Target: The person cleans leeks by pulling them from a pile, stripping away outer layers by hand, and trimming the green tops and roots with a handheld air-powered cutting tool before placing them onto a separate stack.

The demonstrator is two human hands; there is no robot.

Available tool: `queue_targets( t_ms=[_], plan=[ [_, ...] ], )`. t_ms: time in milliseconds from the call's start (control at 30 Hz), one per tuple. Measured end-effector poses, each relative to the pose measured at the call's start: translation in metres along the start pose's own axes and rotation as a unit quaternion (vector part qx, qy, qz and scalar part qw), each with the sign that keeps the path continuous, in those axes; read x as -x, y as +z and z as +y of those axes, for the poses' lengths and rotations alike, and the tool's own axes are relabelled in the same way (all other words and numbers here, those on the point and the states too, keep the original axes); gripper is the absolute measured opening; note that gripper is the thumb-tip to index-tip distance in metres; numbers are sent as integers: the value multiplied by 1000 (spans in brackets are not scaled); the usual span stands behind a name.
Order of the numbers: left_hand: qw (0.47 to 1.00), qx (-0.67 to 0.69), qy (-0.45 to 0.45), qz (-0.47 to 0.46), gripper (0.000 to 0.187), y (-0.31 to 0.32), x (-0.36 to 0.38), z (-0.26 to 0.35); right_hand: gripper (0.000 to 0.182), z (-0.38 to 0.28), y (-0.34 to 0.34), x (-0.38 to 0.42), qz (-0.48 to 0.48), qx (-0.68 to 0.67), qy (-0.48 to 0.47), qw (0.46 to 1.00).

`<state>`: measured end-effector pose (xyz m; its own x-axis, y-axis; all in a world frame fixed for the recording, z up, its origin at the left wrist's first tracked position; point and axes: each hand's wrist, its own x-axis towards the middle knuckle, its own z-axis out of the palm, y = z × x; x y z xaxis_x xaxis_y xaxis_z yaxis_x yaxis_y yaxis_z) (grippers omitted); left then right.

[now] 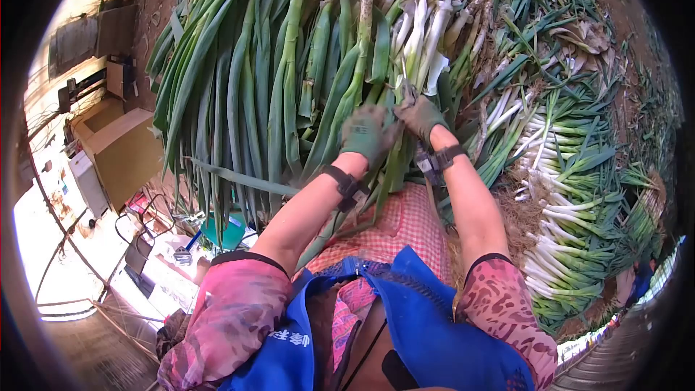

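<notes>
Both of my hands wear dull green gloves and are close together over a thick pile of long green onions. My right hand is closed around the green part of a few green onions, whose white stems and roots point away from me. A small grey pointed shape shows at its fingertips; I cannot tell what it is. Just left of it, my left hand is smeared by motion above the green leaves, its fingers unclear. A loose pale strip of skin hangs beside the white stems.
To the right lies a long row of cleaned green onions, white ends towards me. Leaf scraps cover the ground behind. On the left are a cardboard box and a green basin. A checked cloth covers my lap.
</notes>
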<state>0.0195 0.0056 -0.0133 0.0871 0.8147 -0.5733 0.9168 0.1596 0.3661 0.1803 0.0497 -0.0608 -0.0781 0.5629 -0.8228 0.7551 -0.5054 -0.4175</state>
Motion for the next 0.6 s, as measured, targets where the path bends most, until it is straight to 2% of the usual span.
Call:
queue_targets(
  t_ms=[33,67,100,167,267,367,433,500,533,600],
  plan=[
    [989,-37,8,141,52,-11,-8,-7,64,-1,0,15,-7,6,37,999],
    [958,-75,14,276,49,-20,-18,-13,63,3,13,36,20,-29,-4,999],
    [978,-55,-61,192,50,-20,-33,-20,61,7,27,56,44,-61,-46,996],
    [979,-10,-199,26,51,-25,-70,-28,61,1,42,67,17,-25,-10,999],
    [978,-48,-186,-76,45,-27,-79,-15,57,-28,22,87,-7,-146,-16,989],
    [974,-172,-140,35,44,32,-61,-20,52,-19,45,73,58,-80,10,995],
    [975,-142,-142,96,38,41,-50,-28,51,-28,40,91,28,-22,1,999],
    [973,-92,-197,81,36,26,-47,-35,51,-26,40,109,-13,13,-2,1000],
    [969,-77,-231,34,42,14,-50,-37,53,-23,43,115,-38,18,-2,999],
    [973,-49,-224,9,47,-6,-46,-39,55,-16,51,122,-58,2,-21,998]
  ],
)
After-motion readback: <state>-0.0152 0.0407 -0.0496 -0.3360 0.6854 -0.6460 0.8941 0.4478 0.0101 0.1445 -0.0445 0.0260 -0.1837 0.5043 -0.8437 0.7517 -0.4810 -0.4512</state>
